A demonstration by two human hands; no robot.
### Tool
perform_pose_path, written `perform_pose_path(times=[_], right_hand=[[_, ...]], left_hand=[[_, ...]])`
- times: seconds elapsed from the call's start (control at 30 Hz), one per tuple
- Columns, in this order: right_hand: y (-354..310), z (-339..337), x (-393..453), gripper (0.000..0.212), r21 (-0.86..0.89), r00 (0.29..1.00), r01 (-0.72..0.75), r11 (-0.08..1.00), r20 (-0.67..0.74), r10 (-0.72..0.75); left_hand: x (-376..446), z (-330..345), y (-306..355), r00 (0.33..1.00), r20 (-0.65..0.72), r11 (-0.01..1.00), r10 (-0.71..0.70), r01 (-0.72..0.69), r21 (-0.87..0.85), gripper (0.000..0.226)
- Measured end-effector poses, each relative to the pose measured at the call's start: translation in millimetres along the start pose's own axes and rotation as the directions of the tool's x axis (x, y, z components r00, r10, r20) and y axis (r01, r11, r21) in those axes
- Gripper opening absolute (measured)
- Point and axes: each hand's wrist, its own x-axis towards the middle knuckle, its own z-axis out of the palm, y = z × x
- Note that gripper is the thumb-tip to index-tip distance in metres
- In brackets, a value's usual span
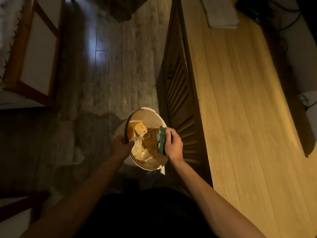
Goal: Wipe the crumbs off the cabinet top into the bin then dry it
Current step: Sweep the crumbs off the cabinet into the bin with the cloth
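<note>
The cabinet top [248, 103] fills the right side as a long pale wooden surface, and as far as the dim light shows it looks bare of crumbs along its length, though small ones would be too fine to tell. A folded white cloth [221, 12] lies at its far end, well apart from both hands; I judge it is meant for the drying, which is not yet begun. On the floor [109, 74] just beside the slatted cabinet front stands the round bin [149, 166], open, with scraps and pale crumbs inside. The left hand [121, 147] grips the bin's rim at its left side, fingers curled over the edge. The right hand [173, 145] hovers over the bin's right edge, its fingers clamped on a green sponge [161, 140] held upright over the opening. I judge the wiping stage is near its close, with crumbs being emptied into the bin, and the whole drying stage is left
</note>
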Motion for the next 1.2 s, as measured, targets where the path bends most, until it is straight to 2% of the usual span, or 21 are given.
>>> perform_pose_path(times=[0.2, 0.37, 0.67, 0.87, 0.93, 1.0, 1.07, 1.2], right_hand=[[-22, 17, 60, 0.032, 0.047, 0.995, -0.093, 0.995, -0.031, 0.094], [-48, 42, 106, 0.037, 0.103, 0.976, -0.184, 0.977, -0.1, 0.194], [-65, 105, 181, 0.033, 0.167, 0.92, -0.319, 0.933, -0.183, 0.347], [-7, 151, 228, 0.029, 0.219, 0.882, -0.392, 0.893, -0.188, 0.433], [24, 169, 245, 0.033, 0.217, 0.871, -0.417, 0.883, -0.181, 0.456], [57, 187, 260, 0.04, 0.215, 0.865, -0.44, 0.872, -0.162, 0.476], [89, 204, 274, 0.04, 0.219, 0.852, -0.464, 0.858, -0.153, 0.5], [144, 229, 299, 0.036, 0.153, 0.851, -0.483, 0.862, -0.15, 0.503]], left_hand=[[64, -7, 49, 0.998, 0.054, 0.999, -0.036, 0.036, -0.005, 0.036], [124, -16, 89, 0.997, 0.027, 0.996, -0.075, 0.074, 0.05, 0.014], [225, -19, 127, 0.988, 0.124, 0.982, -0.09, 0.067, 0.178, 0.018], [310, -4, 91, 0.976, 0.21, 0.984, -0.062, 0.024, 0.178, 0.008], [341, 14, 73, 0.976, 0.208, 0.983, -0.071, 0.033, 0.178, 0.02], [372, 34, 54, 0.978, 0.194, 0.989, -0.073, 0.046, 0.14, 0.022], [400, 54, 35, 0.975, 0.208, 0.994, -0.075, 0.057, 0.09, 0.02], [447, 90, -4, 0.966, 0.222, 0.99, -0.132, 0.119, 0.073, 0.033]])
